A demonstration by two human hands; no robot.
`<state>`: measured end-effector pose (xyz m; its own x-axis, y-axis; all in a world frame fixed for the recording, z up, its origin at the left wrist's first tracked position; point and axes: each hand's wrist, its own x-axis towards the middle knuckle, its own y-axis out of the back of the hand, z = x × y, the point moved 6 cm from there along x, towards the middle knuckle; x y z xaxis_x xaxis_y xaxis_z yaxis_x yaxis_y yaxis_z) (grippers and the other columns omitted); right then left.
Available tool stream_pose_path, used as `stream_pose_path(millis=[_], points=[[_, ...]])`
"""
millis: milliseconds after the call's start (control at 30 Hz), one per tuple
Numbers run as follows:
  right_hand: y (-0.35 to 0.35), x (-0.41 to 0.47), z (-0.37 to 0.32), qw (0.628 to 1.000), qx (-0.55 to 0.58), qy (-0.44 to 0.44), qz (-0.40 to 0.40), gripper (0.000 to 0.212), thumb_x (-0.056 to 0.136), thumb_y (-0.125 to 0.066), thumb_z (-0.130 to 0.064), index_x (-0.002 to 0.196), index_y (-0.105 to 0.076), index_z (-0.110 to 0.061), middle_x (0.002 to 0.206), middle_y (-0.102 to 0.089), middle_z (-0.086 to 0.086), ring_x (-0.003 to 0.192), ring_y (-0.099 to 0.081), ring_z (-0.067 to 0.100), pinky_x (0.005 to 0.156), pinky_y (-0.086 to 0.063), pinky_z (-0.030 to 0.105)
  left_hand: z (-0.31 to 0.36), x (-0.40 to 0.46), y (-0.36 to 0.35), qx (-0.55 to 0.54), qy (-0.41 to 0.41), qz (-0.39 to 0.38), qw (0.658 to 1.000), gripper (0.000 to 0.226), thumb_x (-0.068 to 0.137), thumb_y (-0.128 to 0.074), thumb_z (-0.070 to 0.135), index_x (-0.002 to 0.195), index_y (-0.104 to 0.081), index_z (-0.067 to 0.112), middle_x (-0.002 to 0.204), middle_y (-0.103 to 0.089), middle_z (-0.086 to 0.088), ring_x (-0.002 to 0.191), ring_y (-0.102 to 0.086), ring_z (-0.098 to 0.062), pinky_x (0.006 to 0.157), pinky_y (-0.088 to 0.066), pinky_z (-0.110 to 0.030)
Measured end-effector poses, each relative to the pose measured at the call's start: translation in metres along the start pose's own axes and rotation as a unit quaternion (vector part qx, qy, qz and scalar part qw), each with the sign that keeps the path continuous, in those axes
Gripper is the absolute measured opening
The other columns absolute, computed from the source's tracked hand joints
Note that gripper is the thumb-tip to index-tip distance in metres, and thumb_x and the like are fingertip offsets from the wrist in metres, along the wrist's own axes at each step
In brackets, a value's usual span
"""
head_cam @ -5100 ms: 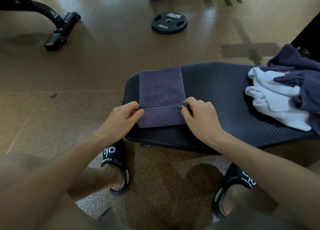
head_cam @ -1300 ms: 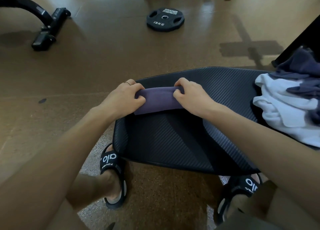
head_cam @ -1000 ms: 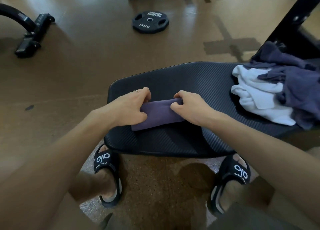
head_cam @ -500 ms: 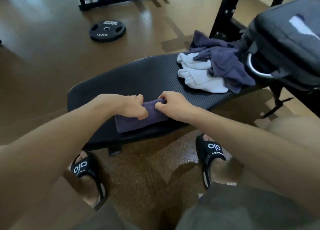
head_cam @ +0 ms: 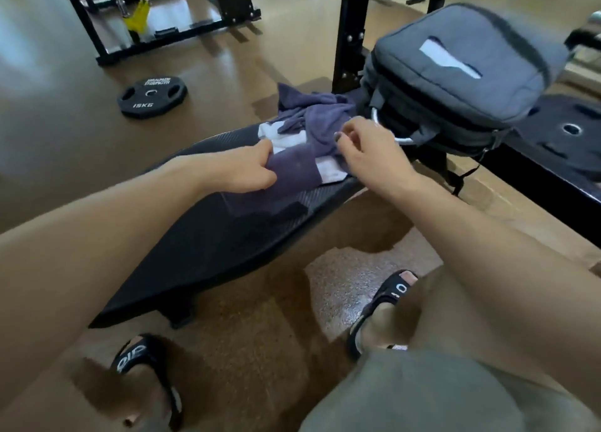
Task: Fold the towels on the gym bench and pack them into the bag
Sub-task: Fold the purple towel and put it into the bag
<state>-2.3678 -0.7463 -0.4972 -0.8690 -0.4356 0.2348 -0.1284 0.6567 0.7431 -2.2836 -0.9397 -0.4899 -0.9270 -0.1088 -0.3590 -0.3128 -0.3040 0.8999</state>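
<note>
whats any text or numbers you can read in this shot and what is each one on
"15KG": white print on the near face of the black weight plate lying on the floor.
Two short lines of white print on the far face of the same plate: too small and blurred to read.
White letters on the strap of the left slide sandal: partly visible, not clearly readable.
White letters on the right slide sandal: only a fragment shows, unreadable.
Pale patch on the grey bag: no text visible.
</note>
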Motion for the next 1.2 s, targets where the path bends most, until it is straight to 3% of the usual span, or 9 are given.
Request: stream_pose_path(millis=[133, 200, 333, 500, 633, 733, 900, 1033, 1200], points=[[0.033, 0.013, 0.051, 0.950, -0.309, -0.035, 0.029, 0.055, 0.084, -0.067, -0.020, 0.135, -0.048, -0.013, 0.128, -0.050, 0.020, 0.118, -0.047, 0.041, 0.096, -0.039, 0.047, 0.050, 0.026, 0.022, 0.042, -0.058, 0.022, 0.997, 0.029, 0.093, -0.054, 0.017, 0.114, -0.034, 0.012, 0.105, -0.053, -0.013, 0.090, -0.054, -0.033, 0.076, -0.043, -0.042], [0.033, 0.017, 0.067, 0.929, -0.366, -0.056, 0.012, 0.062, 0.080, -0.072, -0.021, 0.136, -0.047, -0.016, 0.133, -0.046, 0.019, 0.126, -0.040, 0.040, 0.106, -0.033, 0.050, 0.073, 0.035, 0.027, 0.110, -0.091, 0.057, 0.988, 0.026, 0.094, -0.054, 0.016, 0.111, -0.035, 0.011, 0.109, -0.048, -0.016, 0.093, -0.047, -0.033, 0.078, -0.036, -0.038], [0.038, 0.025, 0.081, 0.900, -0.435, -0.038, 0.000, 0.047, 0.078, -0.072, -0.019, 0.122, -0.057, -0.014, 0.127, -0.048, 0.019, 0.121, -0.042, 0.040, 0.102, -0.033, 0.047, 0.108, 0.046, 0.031, 0.211, -0.173, 0.112, 0.955, 0.028, 0.091, -0.058, 0.014, 0.108, -0.036, 0.010, 0.127, -0.049, -0.023, 0.113, -0.048, -0.039, 0.086, -0.036, -0.043], [0.058, 0.025, 0.107, 0.857, -0.514, 0.043, -0.011, 0.018, 0.086, -0.068, -0.021, 0.104, -0.066, -0.017, 0.113, -0.053, 0.016, 0.108, -0.048, 0.036, 0.087, -0.037, 0.043, 0.138, 0.072, 0.028, 0.273, -0.236, 0.110, 0.926, 0.035, 0.087, -0.059, 0.017, 0.114, -0.038, 0.012, 0.127, -0.045, -0.019, 0.114, -0.046, -0.038, 0.090, -0.036, -0.046], [0.054, 0.032, 0.117, 0.859, -0.510, 0.056, 0.011, 0.016, 0.084, -0.067, -0.025, 0.097, -0.064, -0.018, 0.105, -0.054, 0.015, 0.099, -0.047, 0.033, 0.080, -0.032, 0.043, 0.164, 0.092, 0.004, 0.287, -0.306, 0.095, 0.903, 0.043, 0.088, -0.064, 0.026, 0.124, -0.044, 0.010, 0.126, -0.049, -0.015, 0.109, -0.047, -0.034, 0.089, -0.038, -0.046], [0.054, 0.038, 0.123, 0.865, -0.493, 0.079, 0.045, 0.011, 0.087, -0.057, -0.019, 0.096, -0.061, -0.016, 0.100, -0.052, 0.014, 0.094, -0.048, 0.033, 0.078, -0.029, 0.043, 0.174, 0.108, -0.011, 0.292, -0.345, 0.076, 0.889, 0.038, 0.087, -0.063, 0.020, 0.121, -0.048, 0.015, 0.125, -0.052, -0.008, 0.107, -0.047, -0.027, 0.086, -0.040, -0.040], [0.076, 0.053, 0.121, 0.909, -0.389, 0.080, 0.130, 0.013, 0.084, -0.058, -0.015, 0.097, -0.058, -0.012, 0.091, -0.053, 0.015, 0.080, -0.053, 0.036, 0.067, -0.035, 0.043, 0.182, 0.124, -0.011, 0.306, -0.353, 0.094, 0.879, 0.033, 0.087, -0.059, 0.020, 0.119, -0.049, 0.018, 0.129, -0.051, -0.007, 0.110, -0.050, -0.028, 0.077, -0.032, -0.035], [0.113, 0.060, 0.115, 0.932, -0.296, 0.059, 0.202, 0.016, 0.097, -0.049, -0.020, 0.100, -0.057, -0.006, 0.093, -0.055, 0.017, 0.072, -0.055, 0.040, 0.053, -0.042, 0.041, 0.187, 0.136, -0.012, 0.335, -0.331, 0.087, 0.878, 0.037, 0.091, -0.056, 0.022, 0.127, -0.046, 0.019, 0.143, -0.043, -0.011, 0.115, -0.052, -0.032, 0.077, -0.036, -0.038], [0.153, 0.074, 0.109, 0.941, -0.219, 0.022, 0.258, 0.019, 0.099, -0.045, -0.019, 0.106, -0.059, -0.008, 0.097, -0.054, 0.015, 0.081, -0.053, 0.036, 0.069, -0.046, 0.049, 0.210, 0.161, 0.000, 0.354, -0.356, 0.104, 0.859, 0.043, 0.092, -0.056, 0.025, 0.133, -0.046, 0.026, 0.153, -0.042, -0.006, 0.122, -0.055, -0.032, 0.083, -0.047, -0.043]])
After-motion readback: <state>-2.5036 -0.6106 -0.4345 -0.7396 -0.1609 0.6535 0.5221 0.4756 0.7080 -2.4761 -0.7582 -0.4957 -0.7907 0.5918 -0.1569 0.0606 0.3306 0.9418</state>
